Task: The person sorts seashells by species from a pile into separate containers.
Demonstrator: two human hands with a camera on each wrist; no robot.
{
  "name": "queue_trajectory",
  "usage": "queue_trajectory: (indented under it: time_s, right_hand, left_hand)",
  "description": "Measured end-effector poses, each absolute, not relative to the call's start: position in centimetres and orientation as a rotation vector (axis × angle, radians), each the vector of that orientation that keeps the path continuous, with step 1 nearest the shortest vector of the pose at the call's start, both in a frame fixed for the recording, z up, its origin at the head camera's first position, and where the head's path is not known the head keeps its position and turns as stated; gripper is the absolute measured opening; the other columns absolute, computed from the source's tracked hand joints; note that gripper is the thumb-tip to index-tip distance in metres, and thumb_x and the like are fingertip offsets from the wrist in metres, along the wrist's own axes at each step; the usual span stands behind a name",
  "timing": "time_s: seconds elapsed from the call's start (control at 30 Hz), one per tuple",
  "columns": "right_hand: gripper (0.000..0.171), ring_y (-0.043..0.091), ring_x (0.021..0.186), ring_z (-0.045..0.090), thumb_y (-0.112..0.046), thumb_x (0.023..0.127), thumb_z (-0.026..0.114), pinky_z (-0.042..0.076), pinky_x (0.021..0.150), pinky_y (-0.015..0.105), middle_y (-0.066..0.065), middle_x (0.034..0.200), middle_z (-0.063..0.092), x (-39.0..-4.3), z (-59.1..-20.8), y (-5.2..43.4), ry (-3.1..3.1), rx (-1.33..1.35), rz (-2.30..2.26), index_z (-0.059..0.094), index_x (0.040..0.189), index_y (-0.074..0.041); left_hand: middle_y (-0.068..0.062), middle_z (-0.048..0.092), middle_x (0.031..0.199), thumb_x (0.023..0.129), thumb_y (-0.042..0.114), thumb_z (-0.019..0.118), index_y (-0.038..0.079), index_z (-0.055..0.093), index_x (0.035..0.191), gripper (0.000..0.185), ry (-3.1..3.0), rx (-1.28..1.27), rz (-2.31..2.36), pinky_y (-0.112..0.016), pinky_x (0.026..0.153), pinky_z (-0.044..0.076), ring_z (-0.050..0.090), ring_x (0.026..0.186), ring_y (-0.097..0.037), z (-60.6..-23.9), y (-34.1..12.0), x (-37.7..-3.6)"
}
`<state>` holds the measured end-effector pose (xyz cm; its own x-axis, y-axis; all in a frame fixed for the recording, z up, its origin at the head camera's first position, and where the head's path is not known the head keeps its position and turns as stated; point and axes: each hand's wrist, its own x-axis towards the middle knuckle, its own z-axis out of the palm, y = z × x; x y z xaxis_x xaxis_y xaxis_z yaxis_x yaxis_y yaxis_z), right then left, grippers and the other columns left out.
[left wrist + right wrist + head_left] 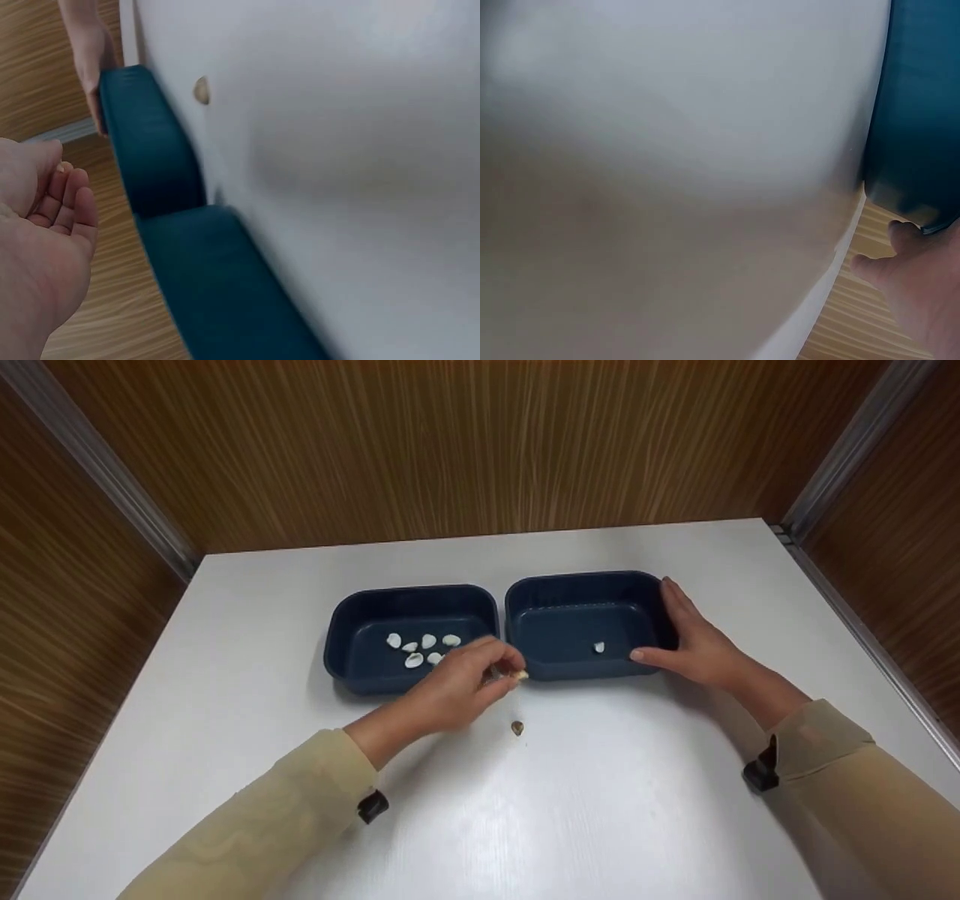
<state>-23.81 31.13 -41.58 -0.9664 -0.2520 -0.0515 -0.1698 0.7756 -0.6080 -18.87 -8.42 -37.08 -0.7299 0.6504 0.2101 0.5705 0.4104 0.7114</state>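
Between thumb and fingertips, my left hand (465,682) pinches a small pale shell (523,676), in front of the gap between two dark blue bins. Most of that shell is hidden by the fingers. Several white shells lie in the left bin (360,684), some partly behind the hand. One small white shell (598,647) lies in the right bin (577,670). My right hand (701,649) rests on that bin's right end, straight fingers along the outer side and thumb at the front rim. A brown shell (517,728) lies on the table before the bins.
The bins stand side by side on a white table (585,810). Wood-grain panels (480,450) rise behind and at both sides, joined by metal strips. A black wrist strap (373,806) shows below the left sleeve, another (761,769) by the right cuff.
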Motion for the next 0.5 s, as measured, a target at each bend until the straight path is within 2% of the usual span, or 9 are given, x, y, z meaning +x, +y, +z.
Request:
queue_trajectory:
  time_s: [0.27, 0.5]
  right_hand:
    - [0.120, 0.034, 0.163, -0.006, -0.053, 0.095, 0.075, 0.009, 0.126, 0.068, 0.004, 0.178, -0.015, -23.8, -41.4, 30.8, 2.826, -0.319, -0.927, -0.013, 0.170, -0.019]
    - [0.121, 0.035, 0.163, -0.006, -0.054, 0.094, 0.076, 0.009, 0.125, 0.069, 0.004, 0.178, -0.014, -23.8, -41.6, 31.0, 2.824, -0.293, -0.932, -0.013, 0.170, -0.020]
  left_hand:
    - [-0.005, 0.064, 0.116, 0.108, 0.014, 0.065, 0.005, 0.068, 0.126, 0.020, 2.579, 1.057, 1.265, -0.027, 0.089, 0.053, 0.061, 0.103, -0.016, -34.7, -6.9, -20.9]
    - [-0.005, 0.066, 0.123, 0.107, 0.015, 0.066, 0.007, 0.067, 0.130, 0.023, 2.585, 1.042, 1.297, -0.023, 0.098, 0.052, 0.063, 0.113, -0.013, -34.4, -4.8, -23.1]
